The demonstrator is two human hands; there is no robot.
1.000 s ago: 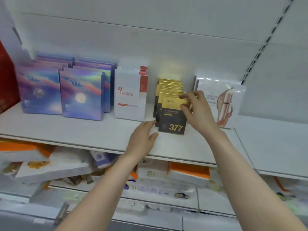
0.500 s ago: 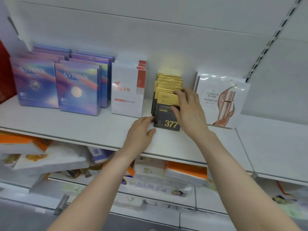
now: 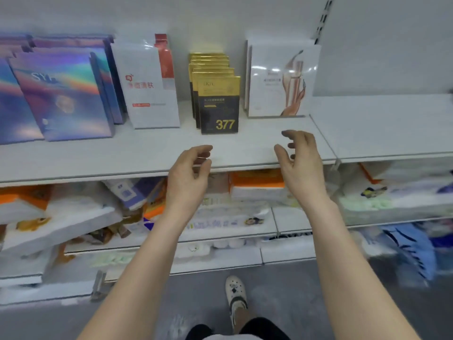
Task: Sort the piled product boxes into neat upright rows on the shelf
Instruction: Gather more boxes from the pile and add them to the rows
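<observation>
Here, a person's two bare hands hang in front of the lip of a white shelf [image 3: 147, 153], both of them empty. The left hand [image 3: 190, 173] has its fingers loosely curled, thumb near the fingertips, gripping nothing. The right hand [image 3: 300, 163], at its three o'clock and well apart from it, is slack too, with fingers half bent and the palm turned in toward the left. Neither hand touches any product.

The black-and-gold boxes [image 3: 219, 104], the front one marked "377", stand upright in a single file running back toward the wall. They are at one o'clock from the left hand and ten o'clock from the right. At nine o'clock from that file a white box with a red mark [image 3: 149, 87] stands upright, with more of its kind behind it. Farther toward nine o'clock, iridescent purple boxes [image 3: 61, 96] stand in rows. At three o'clock from the black-and-gold file, a white box printed with a rose-gold figure [image 3: 282, 79] stands close to the back wall.

At six o'clock from the shelf lip, a lower shelf [image 3: 289, 217] holds orange-and-white packs [image 3: 257, 187] lying jumbled and tilted. A pale shoe [image 3: 235, 290] shows on the grey floor at the frame's six o'clock.
</observation>
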